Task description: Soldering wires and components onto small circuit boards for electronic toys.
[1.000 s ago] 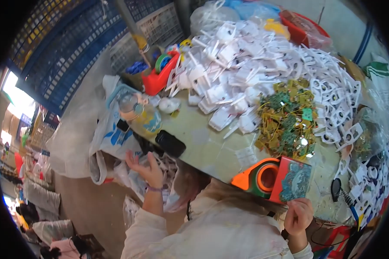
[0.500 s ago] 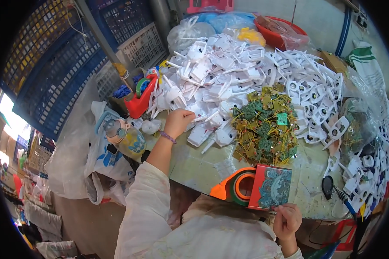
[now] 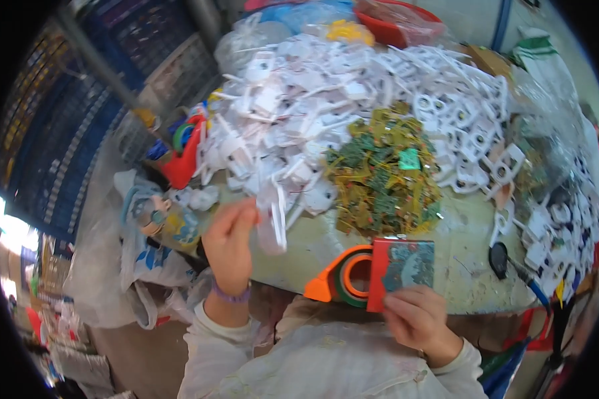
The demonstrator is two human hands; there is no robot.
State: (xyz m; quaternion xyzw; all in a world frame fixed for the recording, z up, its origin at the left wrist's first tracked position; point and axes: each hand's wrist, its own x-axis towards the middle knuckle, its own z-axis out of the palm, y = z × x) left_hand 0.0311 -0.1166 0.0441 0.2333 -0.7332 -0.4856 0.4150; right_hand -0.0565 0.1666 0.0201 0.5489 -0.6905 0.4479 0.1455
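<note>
In my left hand (image 3: 230,243) is a white plastic housing part (image 3: 273,219), pinched between thumb and fingertips and smeared by motion. It hangs above the table's front, just before a heap of similar white parts (image 3: 279,100). My right hand (image 3: 419,319) is closed, its fingertips together at the lower edge of a red box (image 3: 379,266) with mottled teal contents (image 3: 409,263). Whatever those fingers hold, if anything, is hidden. Beside the box stands an orange tape dispenser (image 3: 319,286) with a roll of tape. Behind it lies a pile of green circuit boards with yellow wires (image 3: 386,173).
A black-tipped tool with a blue cable (image 3: 498,261) lies at the right. At the left are a red tape dispenser (image 3: 180,163) and a clear bottle (image 3: 180,226). Plastic bags (image 3: 106,266) hang beside the table (image 3: 466,266). A red basin (image 3: 406,26) stands at the back.
My left hand has come back from the heap toward me, bringing a white housing part. My right hand has moved left and up to the red box's front edge. The whole view has shifted slightly.
</note>
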